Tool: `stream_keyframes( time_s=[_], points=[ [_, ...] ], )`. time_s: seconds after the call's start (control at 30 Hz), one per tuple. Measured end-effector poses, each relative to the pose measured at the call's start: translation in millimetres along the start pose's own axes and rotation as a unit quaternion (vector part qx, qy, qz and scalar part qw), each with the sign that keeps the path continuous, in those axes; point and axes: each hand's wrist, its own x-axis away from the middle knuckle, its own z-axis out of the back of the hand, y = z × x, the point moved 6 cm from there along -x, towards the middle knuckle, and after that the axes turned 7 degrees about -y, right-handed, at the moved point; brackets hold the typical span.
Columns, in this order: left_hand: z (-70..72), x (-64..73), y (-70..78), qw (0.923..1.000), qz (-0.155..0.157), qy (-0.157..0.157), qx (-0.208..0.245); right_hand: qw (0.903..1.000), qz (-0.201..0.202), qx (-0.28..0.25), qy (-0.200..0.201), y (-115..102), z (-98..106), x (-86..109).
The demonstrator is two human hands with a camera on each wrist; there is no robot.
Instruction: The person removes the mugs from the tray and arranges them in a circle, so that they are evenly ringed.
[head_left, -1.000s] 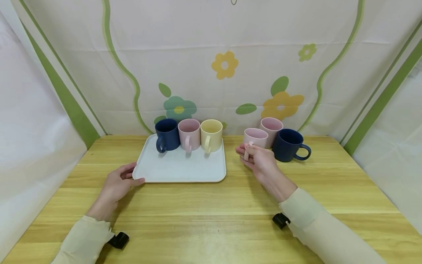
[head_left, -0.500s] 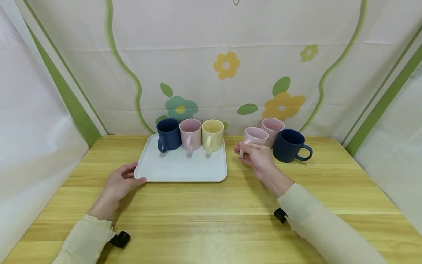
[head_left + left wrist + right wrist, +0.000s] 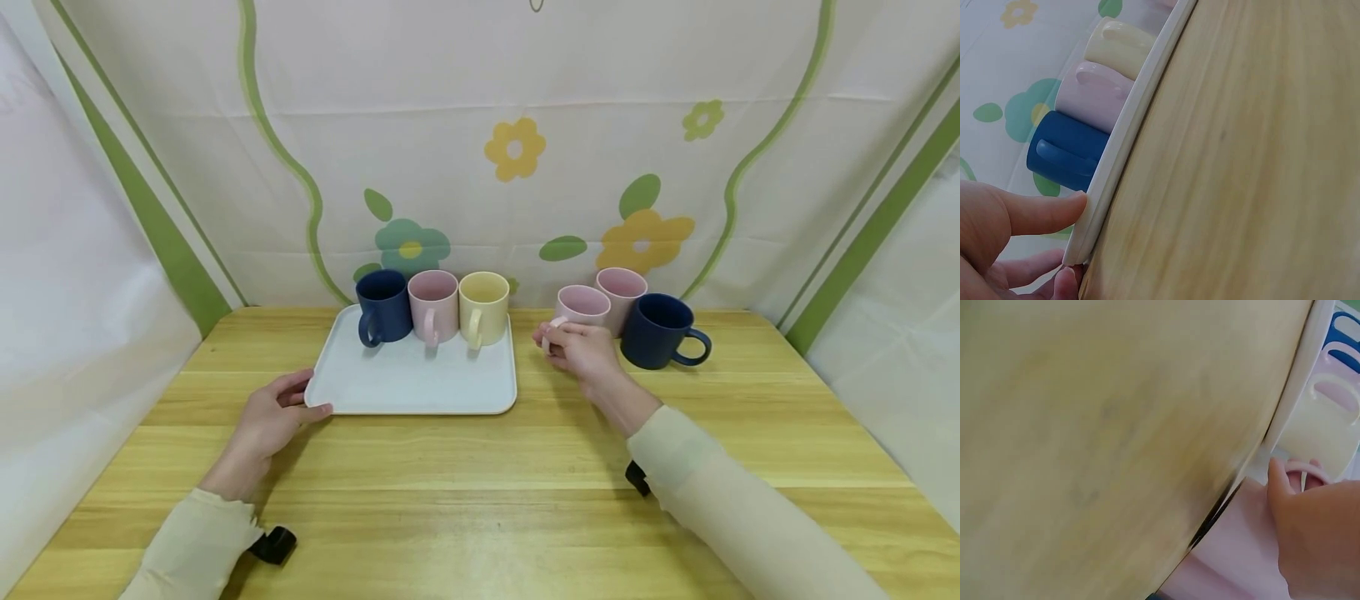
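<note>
My left hand grips the near-left corner of a white tray, thumb on the rim and fingers at the corner. A dark blue mug, a pink mug and a yellow mug stand in a row along the tray's back, handles toward me. My right hand pinches the handle of another pink mug. In the right wrist view a dark gap shows under this pink mug. My hand hides its lower part in the head view.
Behind and to the right of the held mug stand one more pink mug and a dark blue mug, its handle pointing right. A flower-patterned curtain hangs along the back edge of the wooden table.
My right hand has turned the pink mug's handle a little leftward and raised the mug slightly. The left hand and the tray hold still beyond a slight camera shift.
</note>
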Motion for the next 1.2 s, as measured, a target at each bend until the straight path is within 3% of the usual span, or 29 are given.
stream_keyframes(
  time_s=[0.63, 1.2],
  points=[
    [-0.6, -2.2, -1.1, 1.0, 0.007, -0.001, 0.005, 0.9991, -0.022, 0.008, -0.035, 4, 3, -13.8],
    [-0.1, -1.0, -1.6, 1.0, 0.001, 0.0, 0.003, 0.9984, -0.02, 0.011, -0.051, 0, 1, 0.3]
  ],
)
